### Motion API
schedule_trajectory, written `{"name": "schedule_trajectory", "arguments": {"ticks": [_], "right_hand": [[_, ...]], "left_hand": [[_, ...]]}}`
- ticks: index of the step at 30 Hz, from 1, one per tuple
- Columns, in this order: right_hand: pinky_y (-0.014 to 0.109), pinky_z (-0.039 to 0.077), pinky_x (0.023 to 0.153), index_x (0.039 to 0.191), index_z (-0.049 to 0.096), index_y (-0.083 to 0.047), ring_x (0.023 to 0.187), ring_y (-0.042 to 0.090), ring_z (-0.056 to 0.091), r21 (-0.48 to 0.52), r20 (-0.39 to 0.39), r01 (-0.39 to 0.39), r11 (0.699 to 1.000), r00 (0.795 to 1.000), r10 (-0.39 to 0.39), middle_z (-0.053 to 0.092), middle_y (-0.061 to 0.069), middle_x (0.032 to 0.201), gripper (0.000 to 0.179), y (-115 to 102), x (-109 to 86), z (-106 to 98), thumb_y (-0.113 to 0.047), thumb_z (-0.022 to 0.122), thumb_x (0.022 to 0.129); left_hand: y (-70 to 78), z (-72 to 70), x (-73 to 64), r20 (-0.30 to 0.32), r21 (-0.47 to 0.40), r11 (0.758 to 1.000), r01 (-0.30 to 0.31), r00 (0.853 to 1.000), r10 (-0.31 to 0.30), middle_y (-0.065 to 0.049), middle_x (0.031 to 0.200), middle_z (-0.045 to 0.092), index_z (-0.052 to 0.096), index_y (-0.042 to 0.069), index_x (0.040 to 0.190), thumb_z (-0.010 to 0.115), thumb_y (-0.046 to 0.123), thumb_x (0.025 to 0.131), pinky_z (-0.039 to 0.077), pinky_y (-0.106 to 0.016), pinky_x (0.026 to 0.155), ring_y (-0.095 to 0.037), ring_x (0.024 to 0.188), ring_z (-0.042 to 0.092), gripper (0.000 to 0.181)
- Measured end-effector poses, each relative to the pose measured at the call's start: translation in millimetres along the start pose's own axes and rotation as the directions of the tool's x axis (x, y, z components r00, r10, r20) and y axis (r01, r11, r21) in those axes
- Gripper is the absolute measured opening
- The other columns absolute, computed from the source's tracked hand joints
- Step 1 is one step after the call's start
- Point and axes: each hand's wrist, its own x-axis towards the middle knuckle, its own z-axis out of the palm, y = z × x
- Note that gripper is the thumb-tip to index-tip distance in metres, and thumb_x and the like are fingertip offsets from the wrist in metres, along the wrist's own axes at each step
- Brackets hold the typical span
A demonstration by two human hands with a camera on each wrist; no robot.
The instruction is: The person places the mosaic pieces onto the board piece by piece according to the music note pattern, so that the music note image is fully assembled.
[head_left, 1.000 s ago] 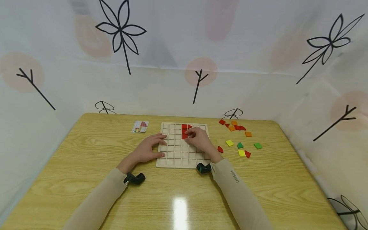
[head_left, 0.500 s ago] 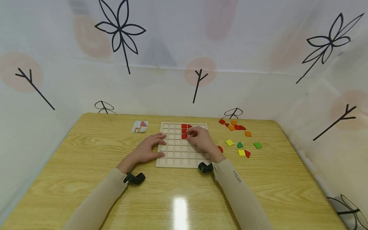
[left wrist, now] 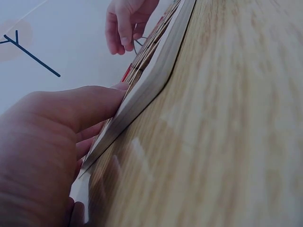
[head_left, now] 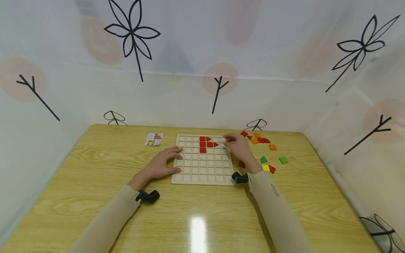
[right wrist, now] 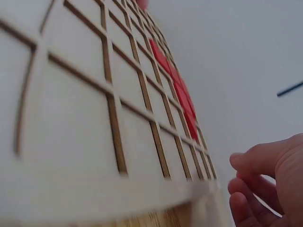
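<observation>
A pale wooden grid board [head_left: 186, 172] lies on the table. Red tiles [head_left: 203, 144] fill several cells near its top; the second row ends in a red triangle [head_left: 216, 144]. My left hand [head_left: 162, 163] rests at the board's left edge with fingers spread, and the left wrist view shows the thumb on the rim. Over the upper right edge of the board is my right hand [head_left: 240, 147], its fingers loosely bent. In the right wrist view, nothing shows between the fingers of the right hand [right wrist: 265, 179].
Loose tiles lie right of the board: a red square [head_left: 244, 134], an orange square [head_left: 272, 147], a green square [head_left: 283, 160] and a yellow tile [head_left: 265, 168] among several others. The right arm partly covers some. A small printed card [head_left: 153, 139] sits at the back left.
My right hand has left the red tiles and moved right to the board's edge, uncovering the second row's red square and triangle. The left hand stays put.
</observation>
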Motion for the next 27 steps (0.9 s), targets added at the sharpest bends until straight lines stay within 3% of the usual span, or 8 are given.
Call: {"name": "schedule_trajectory", "arguments": {"ticks": [5,11,16,21,27], "right_hand": [[0.051,0.049,0.097,0.137,0.057,0.001,0.121,0.038,0.053,0.05,-0.066,-0.037,0.998,0.997,0.04,0.056,0.023,0.132,0.04,17,3.2,-18,-0.007,0.061,0.098],[0.048,0.05,0.092,0.142,0.053,-0.001,0.116,0.038,0.055,-0.071,-0.13,-0.068,0.995,0.99,0.058,0.057,0.024,0.132,0.048,34,12.1,-31,-0.007,0.059,0.095],[0.042,0.047,0.079,0.145,0.049,-0.002,0.105,0.036,0.052,-0.137,-0.112,-0.11,0.984,0.989,0.095,0.055,0.023,0.135,0.051,36,13.7,-35,-0.007,0.057,0.096],[0.046,0.05,0.087,0.144,0.049,0.001,0.109,0.037,0.054,-0.14,-0.092,-0.085,0.986,0.993,0.073,0.058,0.022,0.13,0.048,34,11.7,-34,-0.004,0.058,0.096],[0.044,0.051,0.085,0.14,0.052,0.004,0.102,0.034,0.057,-0.163,-0.033,-0.055,0.985,0.998,0.05,0.064,0.02,0.115,0.046,31,10.1,-29,0.0,0.06,0.094]], "left_hand": [[-0.8,0.7,-0.5,0.006,0.007,1.0,0.012,1.0,-0.012,-0.006,0.153,0.044,0.067,0.01,0.121,0.076,0.032,0.089,0.025,-0.054,0.116,-0.028,0.146,0.029,0.039],[-2.8,1.1,-0.4,0.0,0.006,1.0,0.006,1.0,-0.006,-0.005,0.153,0.044,0.067,0.011,0.12,0.076,0.032,0.089,0.025,-0.054,0.116,-0.028,0.146,0.029,0.039],[-2.2,0.9,-0.1,0.002,-0.005,1.0,0.003,1.0,-0.003,-0.006,0.153,0.044,0.067,0.011,0.121,0.076,0.032,0.089,0.025,-0.054,0.116,-0.028,0.146,0.029,0.039],[-1.4,0.8,-0.4,0.004,-0.008,1.0,0.003,1.0,-0.003,-0.007,0.154,0.044,0.067,0.01,0.12,0.076,0.031,0.089,0.025,-0.054,0.116,-0.029,0.146,0.029,0.038],[-1.4,0.7,-0.6,0.003,-0.007,1.0,0.001,1.0,-0.001,-0.007,0.154,0.043,0.067,0.01,0.121,0.076,0.031,0.089,0.025,-0.054,0.116,-0.028,0.146,0.029,0.039]]}}
